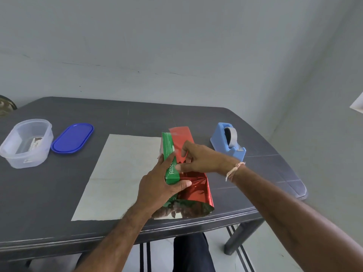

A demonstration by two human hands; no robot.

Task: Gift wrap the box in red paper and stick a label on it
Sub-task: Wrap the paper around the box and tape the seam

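A green box (168, 146) stands on edge in the middle of the table, on the sheet of wrapping paper whose pale underside (119, 173) lies spread to its left. The shiny red side of the paper (194, 190) is folded up over the box's right face and top. My left hand (159, 187) grips the box from the left, thumb on the red paper. My right hand (198, 159) pinches the paper's edge on top of the box.
A blue tape dispenser (228, 143) stands right of the box. At the far left are a clear plastic container (27, 143) holding a label-like slip and its blue lid (72, 138). The dark table's front edge (78, 237) is near me.
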